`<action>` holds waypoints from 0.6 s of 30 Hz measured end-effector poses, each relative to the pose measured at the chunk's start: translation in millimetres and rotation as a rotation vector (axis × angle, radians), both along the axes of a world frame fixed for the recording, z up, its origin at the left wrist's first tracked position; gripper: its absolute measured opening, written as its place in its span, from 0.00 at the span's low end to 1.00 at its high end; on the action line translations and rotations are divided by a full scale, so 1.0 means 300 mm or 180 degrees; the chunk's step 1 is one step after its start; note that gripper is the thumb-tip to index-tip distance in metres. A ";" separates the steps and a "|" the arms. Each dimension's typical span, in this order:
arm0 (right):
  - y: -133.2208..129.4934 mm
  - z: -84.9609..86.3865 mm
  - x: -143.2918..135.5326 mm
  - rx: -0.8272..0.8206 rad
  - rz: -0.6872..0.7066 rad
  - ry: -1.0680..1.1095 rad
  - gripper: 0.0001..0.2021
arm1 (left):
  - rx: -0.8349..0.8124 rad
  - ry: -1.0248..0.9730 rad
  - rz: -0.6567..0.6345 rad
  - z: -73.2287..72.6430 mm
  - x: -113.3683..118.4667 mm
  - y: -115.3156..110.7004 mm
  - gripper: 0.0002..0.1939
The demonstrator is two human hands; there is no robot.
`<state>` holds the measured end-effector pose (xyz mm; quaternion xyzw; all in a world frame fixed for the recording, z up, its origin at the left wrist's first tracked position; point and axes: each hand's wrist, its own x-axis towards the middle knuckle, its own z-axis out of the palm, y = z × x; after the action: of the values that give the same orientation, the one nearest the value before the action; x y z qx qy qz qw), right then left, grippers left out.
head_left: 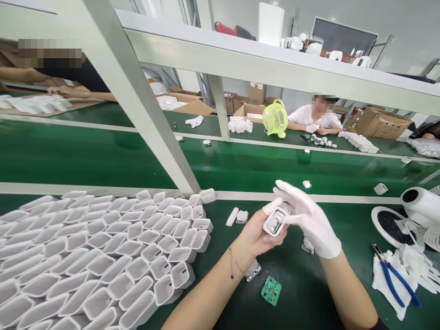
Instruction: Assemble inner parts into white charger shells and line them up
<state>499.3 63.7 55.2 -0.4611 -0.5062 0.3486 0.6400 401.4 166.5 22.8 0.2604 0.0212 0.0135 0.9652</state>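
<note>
My left hand (254, 236), bare but for a white cover on a fingertip, is closed around a small white plastic housing (274, 222). The housing's open end faces me, and a whitish part with a green edge shows inside. My right hand (311, 217), in a white glove, is beside it with fingers stretched out. Its thumb reaches the housing's right side; whether it presses there I cannot tell. Below my hands lie a green circuit board (271, 290) and a partly hidden small metallic-looking part (253, 270). Another small white part (308, 245) is half hidden behind my right wrist.
Rows of open white housings (127, 250) fill the left side. Blue-handled pliers (395, 279) lie on white gloves at right, near a white fan (417, 206). A slanted post (151, 114) rises ahead before the green conveyor (240, 167). Co-workers sit beyond, near a yellow-green fan (275, 118).
</note>
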 end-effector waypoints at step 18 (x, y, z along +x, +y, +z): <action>0.225 -0.382 0.660 -0.2545 -0.2850 -0.2327 0.20 | -0.0757 0.0232 0.1603 0.111 -0.063 0.027 0.17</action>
<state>697.4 131.1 -59.4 -0.9128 -0.2833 0.0337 0.2923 382.6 174.5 56.2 0.1322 0.1213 0.2410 0.9538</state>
